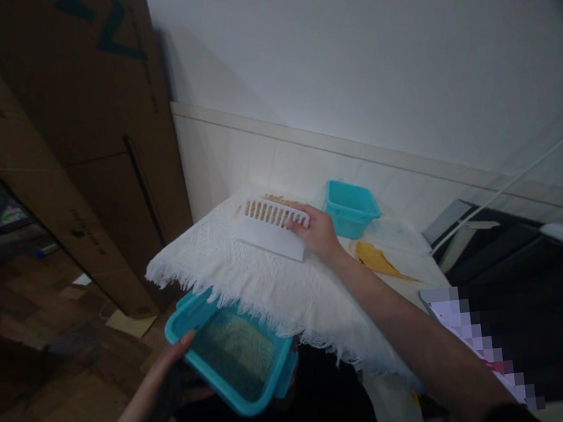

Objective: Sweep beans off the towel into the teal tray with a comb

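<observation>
My right hand (318, 232) grips the right end of a white slotted plastic scraper (272, 227) that rests on a white fringed cloth (248, 275). Yellowish grains (280, 201) lie just behind the scraper on the cloth. My left hand (178, 351) holds the near-left rim of a turquoise rectangular container (234, 360) held below the cloth's front edge; it has pale greenish grains inside. A smaller turquoise tub (350, 207) stands on the cloth just right of my right hand.
Large cardboard sheets (76, 125) lean against the wall at left over a wooden floor (37, 371). A yellow scrap (374, 258) lies on the table at right. A dark panel (519, 266) and a white cable (510, 183) are at right.
</observation>
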The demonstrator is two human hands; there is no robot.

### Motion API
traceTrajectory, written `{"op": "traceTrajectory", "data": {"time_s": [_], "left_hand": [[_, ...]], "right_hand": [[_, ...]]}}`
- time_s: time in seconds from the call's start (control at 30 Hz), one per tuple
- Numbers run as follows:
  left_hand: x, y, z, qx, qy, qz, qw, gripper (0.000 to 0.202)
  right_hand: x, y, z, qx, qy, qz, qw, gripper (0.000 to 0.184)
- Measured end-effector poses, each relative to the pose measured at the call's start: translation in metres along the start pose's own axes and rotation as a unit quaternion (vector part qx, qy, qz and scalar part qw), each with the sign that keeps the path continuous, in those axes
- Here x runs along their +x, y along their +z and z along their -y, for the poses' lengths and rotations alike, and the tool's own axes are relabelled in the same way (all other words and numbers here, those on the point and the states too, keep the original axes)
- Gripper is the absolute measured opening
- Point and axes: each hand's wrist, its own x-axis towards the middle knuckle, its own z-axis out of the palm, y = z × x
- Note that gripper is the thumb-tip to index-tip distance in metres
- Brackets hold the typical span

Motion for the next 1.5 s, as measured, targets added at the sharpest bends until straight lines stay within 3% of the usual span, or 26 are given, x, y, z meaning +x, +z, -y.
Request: {"op": "traceTrajectory", "data": {"time_s": [0.17,0.33,0.57,0.63,0.8,1.0,1.2,1.4,1.5], "left_hand": [[0.018,-0.014,0.005,0.014,-0.003,-0.004,1.0,0.106],[0.037,-0.021,0.005,0.025,0.049,0.012,0.998,0.122],[0.035,-0.018,0.001,0.016,0.063,0.026,0.998,0.131],[0.031,-0.016,0.001,0.014,0.056,0.022,0.998,0.133],[0.017,-0.014,0.004,-0.009,-0.046,0.014,0.999,0.125],[0.014,-0.011,0.005,-0.026,-0.076,0.003,0.997,0.134],[0.013,-0.012,0.005,-0.022,-0.088,0.01,0.996,0.124],[0.016,-0.013,0.003,-0.028,-0.074,0.044,0.996,0.133],[0.016,-0.011,0.002,-0.028,-0.057,0.051,0.997,0.138]], "right_hand": [[0.05,0.021,-0.032,0.093,0.075,0.067,0.991,0.046],[0.071,0.009,-0.054,0.116,0.124,0.047,0.984,0.053],[0.083,-0.001,-0.068,0.122,0.163,0.039,0.978,0.057],[0.085,-0.003,-0.069,0.122,0.173,0.038,0.977,0.057],[0.087,-0.008,-0.068,0.13,0.16,0.051,0.977,0.057],[0.083,-0.01,-0.063,0.138,0.131,0.069,0.979,0.063],[0.072,-0.01,-0.055,0.118,0.063,0.086,0.987,0.058],[0.06,-0.012,-0.053,0.136,0.083,0.043,0.986,0.061],[0.058,-0.013,-0.053,0.134,0.079,0.059,0.986,0.059]]}}
